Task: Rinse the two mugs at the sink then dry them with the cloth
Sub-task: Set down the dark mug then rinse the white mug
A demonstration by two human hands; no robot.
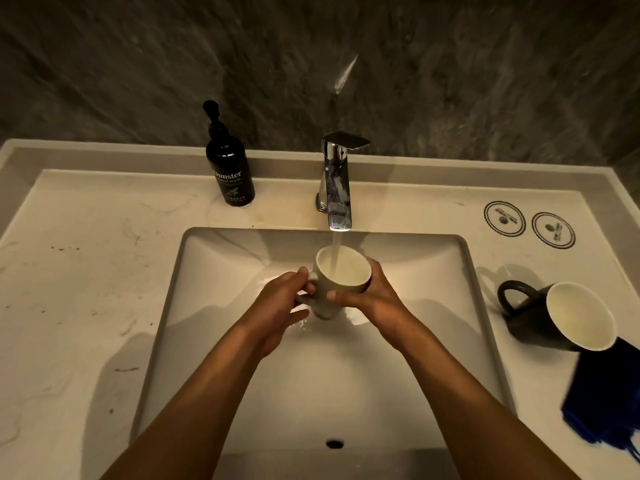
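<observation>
Both hands hold the pale mug (pixel 341 275) upright under running water over the middle of the sink (pixel 221 327).

On the counter (pixel 86 278), a dark hand-wash bottle (pixel 230 171) stands near the back edge, left of the tap (pixel 337 188). Water falls from the spout into the mug's open mouth. The left hand (pixel 280 306) pinches the mug's handle, fingers curled round it; the right hand (pixel 372 296) wraps the mug's body from the other side, thumb across the front. Right of the basin, two round printed coasters (pixel 530 225) lie near the counter's back right corner. Closer along the right edge, the dark mug (pixel 554 317) stands with its handle to the left, just beside a blue cloth (pixel 602 400) at the counter's right edge.
</observation>
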